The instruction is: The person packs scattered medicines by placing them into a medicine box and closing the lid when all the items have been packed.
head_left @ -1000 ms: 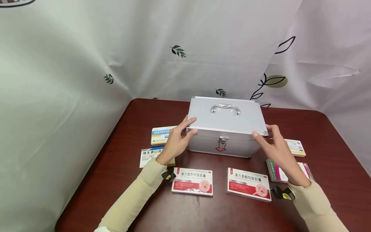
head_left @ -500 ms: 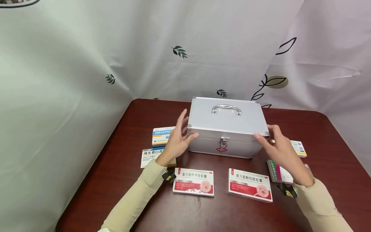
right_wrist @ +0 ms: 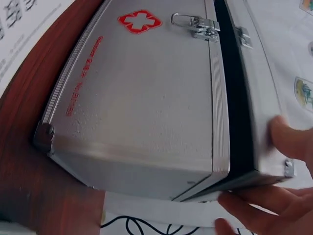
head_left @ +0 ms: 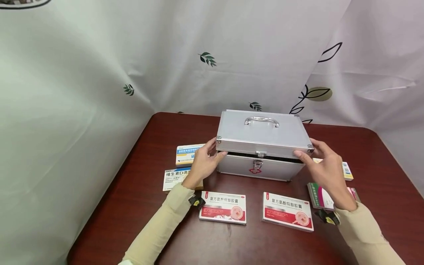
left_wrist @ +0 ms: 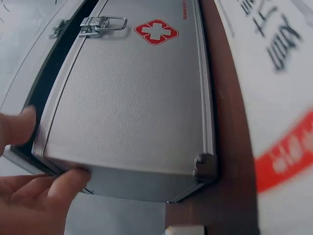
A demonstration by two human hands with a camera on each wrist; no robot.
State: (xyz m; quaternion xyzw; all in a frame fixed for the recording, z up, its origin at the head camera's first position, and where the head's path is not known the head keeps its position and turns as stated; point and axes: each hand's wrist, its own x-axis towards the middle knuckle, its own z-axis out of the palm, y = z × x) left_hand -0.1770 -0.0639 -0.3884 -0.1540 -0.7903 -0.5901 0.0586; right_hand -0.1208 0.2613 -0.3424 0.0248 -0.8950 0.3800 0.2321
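A silver metal first aid box (head_left: 238, 164) with a red cross stands on the table, and a dark gap shows under its raised lid (head_left: 288, 130). The front latch (head_left: 258, 164) hangs undone. My left hand (head_left: 204, 162) is at the front left corner, its thumb at the lid's lower edge and its fingers along the side (left_wrist: 44, 191). At the front right corner my right hand (head_left: 326, 165) grips the lid, thumb on the front face and fingers round the side, as the right wrist view shows. The inside of the box is hidden.
Two red-and-white medicine boxes, a left one (head_left: 223, 207) and a right one (head_left: 287, 211), lie in front. Blue-and-white cartons (head_left: 187, 155) lie on the left. To the right are a green-and-pink carton (head_left: 318, 195) and a white-and-yellow one (head_left: 347, 171). A pale curtain (head_left: 258, 55) hangs behind.
The lid has come up at the front, opening a dark gap. My left fingers have shifted from the lid's top to its side. My right hand has risen slightly with the lid.
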